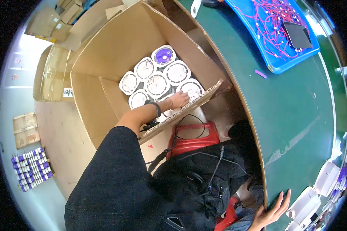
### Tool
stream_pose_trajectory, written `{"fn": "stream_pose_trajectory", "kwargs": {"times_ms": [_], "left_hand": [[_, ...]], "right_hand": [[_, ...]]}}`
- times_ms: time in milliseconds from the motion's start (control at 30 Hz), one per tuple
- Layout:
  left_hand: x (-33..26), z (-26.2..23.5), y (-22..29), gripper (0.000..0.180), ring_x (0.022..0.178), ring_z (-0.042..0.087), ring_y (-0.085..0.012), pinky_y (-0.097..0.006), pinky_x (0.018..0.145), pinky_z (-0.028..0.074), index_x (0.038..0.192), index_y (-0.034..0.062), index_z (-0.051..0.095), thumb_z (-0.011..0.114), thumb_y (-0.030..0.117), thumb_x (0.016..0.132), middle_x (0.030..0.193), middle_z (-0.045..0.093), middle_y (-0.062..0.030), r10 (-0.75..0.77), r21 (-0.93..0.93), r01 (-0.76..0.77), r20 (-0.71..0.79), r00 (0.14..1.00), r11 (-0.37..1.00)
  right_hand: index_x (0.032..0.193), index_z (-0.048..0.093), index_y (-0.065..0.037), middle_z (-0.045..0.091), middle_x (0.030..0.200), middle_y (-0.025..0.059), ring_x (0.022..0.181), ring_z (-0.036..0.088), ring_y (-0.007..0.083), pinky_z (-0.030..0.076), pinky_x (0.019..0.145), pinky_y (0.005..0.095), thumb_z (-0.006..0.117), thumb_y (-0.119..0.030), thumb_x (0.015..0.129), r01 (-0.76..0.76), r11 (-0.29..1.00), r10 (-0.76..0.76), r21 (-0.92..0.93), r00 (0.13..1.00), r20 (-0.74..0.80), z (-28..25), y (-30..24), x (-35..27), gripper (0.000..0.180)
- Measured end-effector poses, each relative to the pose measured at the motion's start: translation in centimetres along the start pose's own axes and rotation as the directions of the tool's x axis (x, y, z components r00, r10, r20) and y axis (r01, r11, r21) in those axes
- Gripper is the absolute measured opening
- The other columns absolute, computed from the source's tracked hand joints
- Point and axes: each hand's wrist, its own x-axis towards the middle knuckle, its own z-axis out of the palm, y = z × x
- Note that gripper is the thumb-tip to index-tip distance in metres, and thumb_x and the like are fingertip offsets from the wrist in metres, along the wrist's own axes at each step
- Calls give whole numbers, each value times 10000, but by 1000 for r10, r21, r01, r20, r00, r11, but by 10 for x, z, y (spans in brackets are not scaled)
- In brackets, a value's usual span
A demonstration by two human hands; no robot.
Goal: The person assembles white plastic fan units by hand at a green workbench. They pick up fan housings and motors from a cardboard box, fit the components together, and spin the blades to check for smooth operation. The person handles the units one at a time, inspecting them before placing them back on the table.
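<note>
Inside the cardboard box [119,42], my left hand [178,100] reaches down with fingers loosely bent, its tips at the rim of a white rounded unit [191,88] beside the box's near wall; I cannot tell whether they grip it. My right hand [273,215] lies well to the right of the box, fingers spread across the edge of a green table [289,100], with nothing seen in its grasp.

The box holds a cluster of white rounded units [157,84] standing close together, at least eight in number, the farthest showing a purple top [164,56]. My left forearm and dark wristband [157,109] cover some of them, and the box's near wall rises between them and my body.

Just outside that wall sits a red stool [191,145] with a black cable [176,131] looped over it. To the right of the box, the table bears a blue tray [273,63] of tangled red wires [272,23] topped by a flat dark device [297,34], plus a purple strip [260,74] and white housings [304,204]. Left of the box stands a taped carton [58,73]; farther left, a wooden panel [26,130] and a purple-and-white stack [31,169].
</note>
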Motion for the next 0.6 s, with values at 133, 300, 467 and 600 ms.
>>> {"fn": "stream_pose_trajectory", "kwargs": {"times_ms": [133,300,467,600], "left_hand": [[7,6,-9,182,1058,508,-201,-389,852,453,956,107,632,536,231,863,1018,540,-34,48,99,-57,93,995,993],[7,1,-21,263,1117,504,-210,-401,923,436,1065,84,635,542,220,860,1117,551,-44,89,89,-107,188,978,990],[-2,-70,-25,325,1071,528,-297,-451,931,440,1079,7,602,600,171,798,1122,534,-122,39,-128,-3,276,960,992],[-28,-97,-33,325,1026,544,-299,-427,895,474,1040,26,611,661,127,736,1038,561,-101,94,-357,-9,220,971,934]], "right_hand": [[1353,515,-28,485,1400,222,1240,494,434,392,1037,517,558,-249,871,6,1000,-6,-2,1000,-4,1,2,-2,532],[1353,515,-33,496,1390,219,1236,496,434,399,1032,513,572,-255,884,4,1000,-5,22,1000,3,2,7,-1,522],[1344,518,-33,498,1386,217,1226,502,432,415,1018,508,599,-258,875,15,1000,-14,21,1000,-18,3,8,-2,526],[1341,518,-31,500,1384,214,1221,507,430,422,1013,506,610,-243,862,20,999,-20,28,1000,-21,2,6,0,531]]}}
